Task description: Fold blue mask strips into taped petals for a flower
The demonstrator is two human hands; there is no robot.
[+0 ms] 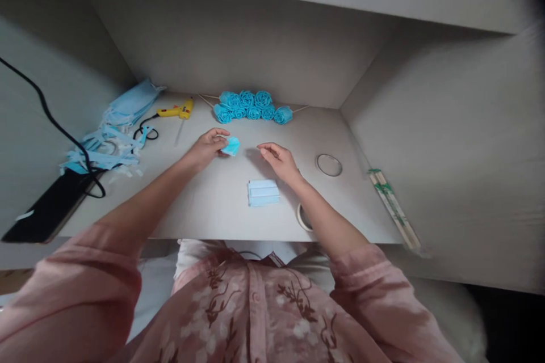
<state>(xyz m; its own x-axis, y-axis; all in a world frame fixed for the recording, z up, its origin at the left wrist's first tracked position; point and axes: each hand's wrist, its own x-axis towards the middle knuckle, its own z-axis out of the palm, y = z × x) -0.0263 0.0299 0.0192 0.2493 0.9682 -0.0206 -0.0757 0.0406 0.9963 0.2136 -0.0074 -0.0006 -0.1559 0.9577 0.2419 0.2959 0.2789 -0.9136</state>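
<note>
My left hand (208, 149) pinches a small folded piece of blue face-mask fabric (231, 146) between thumb and fingers, above the middle of the table. Its free edge is rounded and points to the right. Facing it across a short gap, my right hand (279, 160) has its fingers loosely stretched out, with nothing visible in them. Below the hands a pleated light-blue face-mask piece (263, 193) lies flat on the table. Partly hidden under my right forearm is a roll of tape (303, 218).
Blue fabric roses (251, 108) on sticks lie at the back. Left are a yellow glue gun (174, 110), face masks (130, 105), cut strips (102, 147), a black slab (51, 204) and a black cable (49, 113). Right are a metal ring (328, 165) and packaged sticks (394, 208). Walls enclose three sides.
</note>
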